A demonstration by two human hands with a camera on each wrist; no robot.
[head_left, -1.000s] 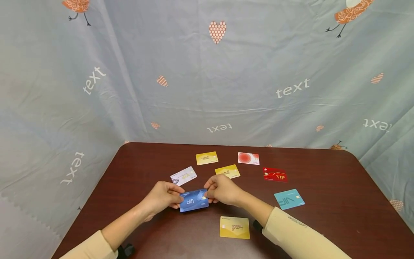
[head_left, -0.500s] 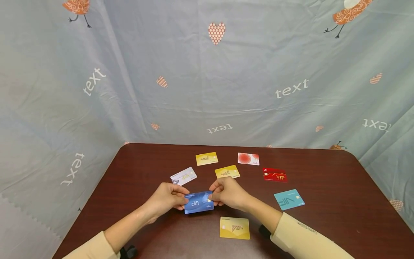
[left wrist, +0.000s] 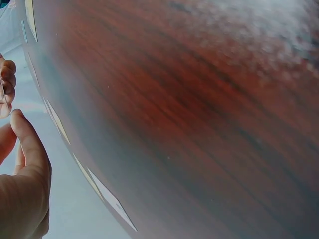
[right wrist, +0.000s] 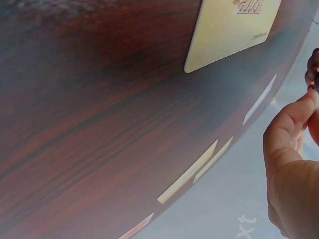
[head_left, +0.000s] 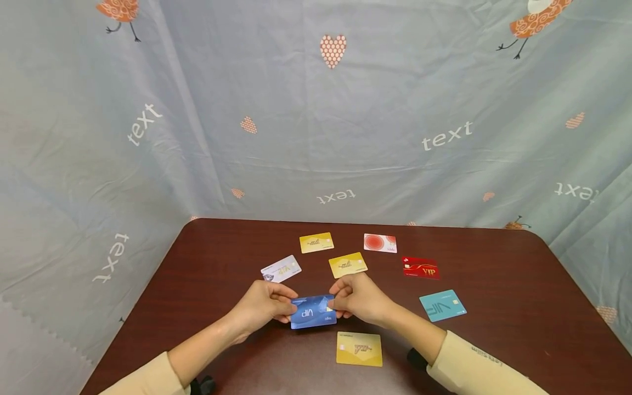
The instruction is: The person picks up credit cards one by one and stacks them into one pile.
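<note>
Both hands hold a blue VIP card [head_left: 313, 314] between them, its printed face turned up. My left hand [head_left: 264, 304] pinches the card's left edge with thumb and fingers. At its right edge, my right hand [head_left: 361, 299] pinches it near the gold chip. In the left wrist view the left hand [left wrist: 27, 179] shows at the left border, fingertips drawn together. The right wrist view has the right hand [right wrist: 291, 154] at the right border. Closest to the held card lie a yellow card [head_left: 359, 349] in front and a white VIP card [head_left: 281, 269] behind.
Farther back on the dark wood table [head_left: 222, 241] lie two yellow cards, one at the back [head_left: 316, 242] and another nearer [head_left: 348, 265]. A white card with red circles [head_left: 379, 243], a red VIP card [head_left: 421, 267] and a teal card [head_left: 443, 305] lie to the right. A grey-blue curtain [head_left: 296, 137] hangs behind.
Both hands have shifted to the right and slightly toward the front edge, carrying the blue card along. Their pinch on it looks the same. The other cards have stayed put.
</note>
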